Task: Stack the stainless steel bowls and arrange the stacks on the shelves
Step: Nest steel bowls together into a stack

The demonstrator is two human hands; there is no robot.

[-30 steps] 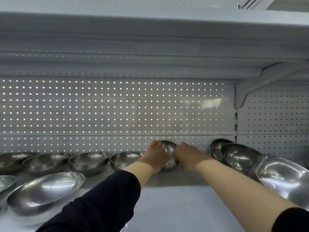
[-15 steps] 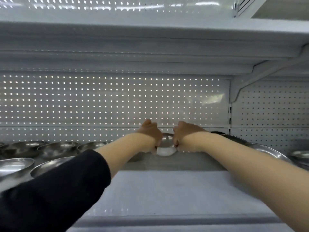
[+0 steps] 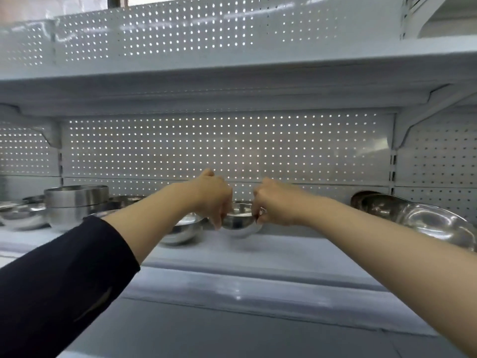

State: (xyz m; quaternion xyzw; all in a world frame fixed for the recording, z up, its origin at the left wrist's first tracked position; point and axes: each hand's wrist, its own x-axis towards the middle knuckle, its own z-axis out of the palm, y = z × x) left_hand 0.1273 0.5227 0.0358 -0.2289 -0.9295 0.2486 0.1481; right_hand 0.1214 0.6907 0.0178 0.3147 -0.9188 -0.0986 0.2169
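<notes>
White metal retail shelving, pegboard back, lit from behind.

Perforated back panel (image 3: 227, 148) spans the bay; bright points of light show through its holes. Upper shelf (image 3: 232, 81) overhangs, carried by angled brackets: one at right (image 3: 413, 120), one at left (image 3: 44, 130). Slotted upright (image 3: 392, 166) divides this bay from the neighbouring one. Lower shelf deck (image 3: 258, 259) pale grey-white, front edge slightly glossy. A second pegboard panel (image 3: 206, 29) rises above the upper shelf.
</notes>
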